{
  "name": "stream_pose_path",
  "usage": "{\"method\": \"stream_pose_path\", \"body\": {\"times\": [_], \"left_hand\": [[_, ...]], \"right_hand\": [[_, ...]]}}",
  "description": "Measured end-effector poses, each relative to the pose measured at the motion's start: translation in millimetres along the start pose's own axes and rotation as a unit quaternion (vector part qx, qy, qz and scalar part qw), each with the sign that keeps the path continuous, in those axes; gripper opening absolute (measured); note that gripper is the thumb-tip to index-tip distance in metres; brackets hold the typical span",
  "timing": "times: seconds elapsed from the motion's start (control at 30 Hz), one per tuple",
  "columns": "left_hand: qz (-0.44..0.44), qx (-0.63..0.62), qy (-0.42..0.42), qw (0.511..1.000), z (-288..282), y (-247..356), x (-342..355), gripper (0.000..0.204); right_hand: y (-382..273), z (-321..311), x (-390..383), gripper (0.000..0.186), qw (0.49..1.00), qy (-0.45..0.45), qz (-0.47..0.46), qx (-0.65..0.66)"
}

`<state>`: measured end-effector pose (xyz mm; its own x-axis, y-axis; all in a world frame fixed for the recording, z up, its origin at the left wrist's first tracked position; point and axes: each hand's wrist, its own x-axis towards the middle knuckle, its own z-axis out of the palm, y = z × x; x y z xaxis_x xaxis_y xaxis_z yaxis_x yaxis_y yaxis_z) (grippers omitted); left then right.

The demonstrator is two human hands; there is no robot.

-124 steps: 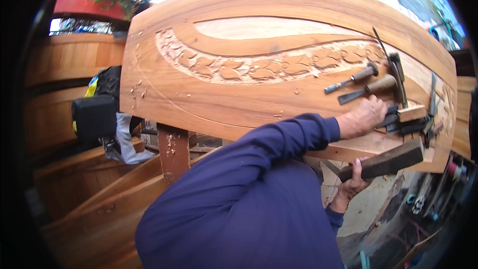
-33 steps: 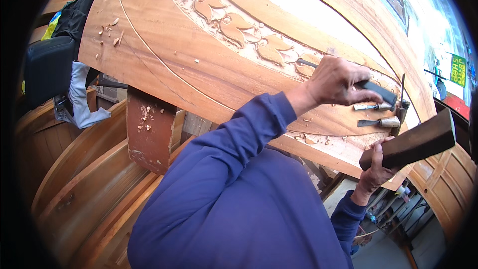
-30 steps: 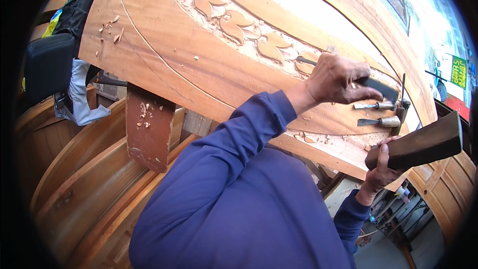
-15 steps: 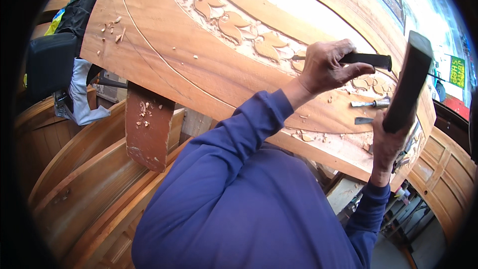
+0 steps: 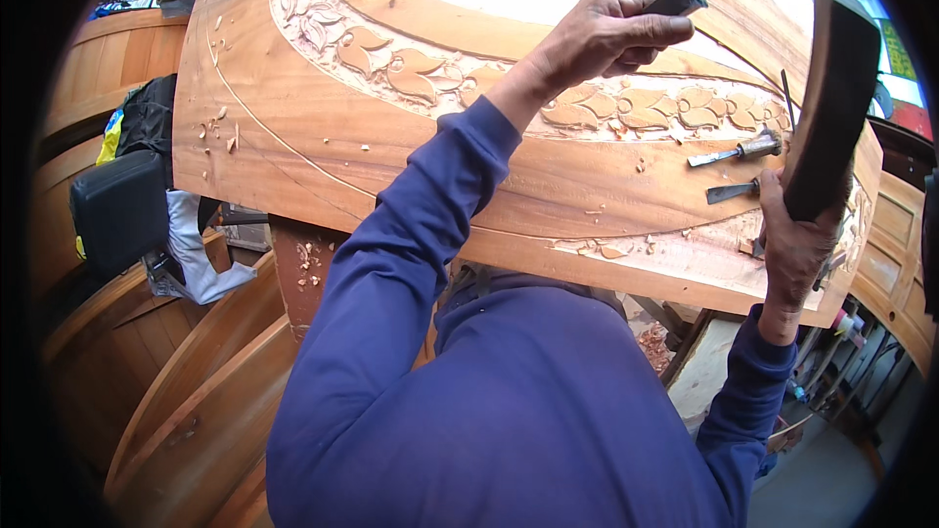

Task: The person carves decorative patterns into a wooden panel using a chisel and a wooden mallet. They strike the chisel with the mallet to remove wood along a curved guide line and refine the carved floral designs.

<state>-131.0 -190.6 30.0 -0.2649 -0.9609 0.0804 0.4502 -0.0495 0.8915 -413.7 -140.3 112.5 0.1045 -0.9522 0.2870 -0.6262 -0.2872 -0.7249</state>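
Observation:
My left hand grips a dark-handled tool above the carved wooden panel; its blade is hidden behind the fingers. A band of raised flower shapes runs across the panel, with shavings scattered about. At the right, my right hand is closed round a long, dark mallet block, held upright. Two chisels with pale metal or worn handles lie just left of that hand, among more tools partly hidden by it.
A black padded case, dark bag and pale cloth are left of the panel. Curved wooden pieces stand below at left, a brown support beneath the panel. Another panelled door stands at right.
Since four seconds ago my left hand has left the tool pile holding a tool; recently it moved up from the carved band. My right hand has raised the block upright. The view has shifted.

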Motion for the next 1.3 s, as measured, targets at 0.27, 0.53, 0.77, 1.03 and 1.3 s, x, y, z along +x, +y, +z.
{"method": "stream_pose_path", "body": {"times": [0.27, 0.53, 0.77, 1.03, 1.3], "left_hand": [[0.087, 0.032, 0.029, 0.995, 0.8, -3.3, -12.5, 0.025], [0.077, -0.126, 0.206, 0.967, -39.7, -7.1, -7.7, 0.020], [0.169, -0.024, 0.147, 0.974, -4.3, -4.2, -14.0, 0.028], [0.151, -0.066, 0.102, 0.981, -7.8, -7.4, -33.8, 0.025], [0.215, -0.096, 0.293, 0.927, -81.0, -6.5, -38.4, 0.039]], "right_hand": [[-10.8, -15.8, 14.8, 0.069, 0.997, 0.067, -0.039, -0.006], [-25.5, -34.0, 50.8, 0.057, 0.993, 0.068, -0.076, 0.056], [-38.0, -18.2, 97.6, 0.059, 0.959, 0.063, -0.089, 0.260], [-62.1, 43.5, 80.3, 0.084, 0.958, -0.115, -0.261, -0.032], [-17.3, 24.9, 14.9, 0.083, 0.986, -0.125, -0.112, -0.025]]}}
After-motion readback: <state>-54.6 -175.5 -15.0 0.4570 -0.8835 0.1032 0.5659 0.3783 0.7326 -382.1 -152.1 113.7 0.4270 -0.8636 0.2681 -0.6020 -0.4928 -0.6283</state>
